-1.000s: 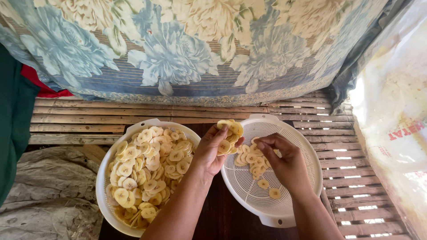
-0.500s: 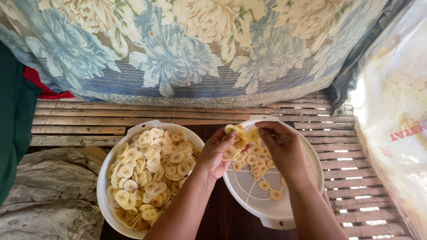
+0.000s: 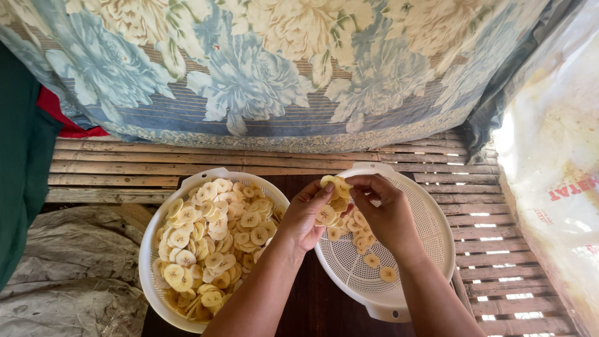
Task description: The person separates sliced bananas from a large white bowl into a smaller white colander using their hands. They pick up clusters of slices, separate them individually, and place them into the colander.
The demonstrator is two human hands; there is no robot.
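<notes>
My left hand [image 3: 304, 215] holds a small stack of yellow banana slices [image 3: 332, 195] above the near-left rim of a white perforated colander [image 3: 424, 218]. My right hand [image 3: 382, 210] pinches at the top of that same stack with thumb and fingers. A few loose slices [image 3: 372, 260] lie inside the colander. To the left stands a white basin [image 3: 151, 249] heaped with many more banana slices [image 3: 209, 243], just beside my left wrist.
Both containers sit on a slatted bamboo platform [image 3: 112, 165]. A blue floral cloth [image 3: 249, 75] hangs behind. A grey sheet [image 3: 68, 268] lies at the lower left, a pale plastic sack [image 3: 555, 162] at the right, green and red fabric [image 3: 25, 143] at the far left.
Both hands have stayed over the colander's near-left rim, working the stack of slices; the right hand's fingers moved up onto the top of the stack.
</notes>
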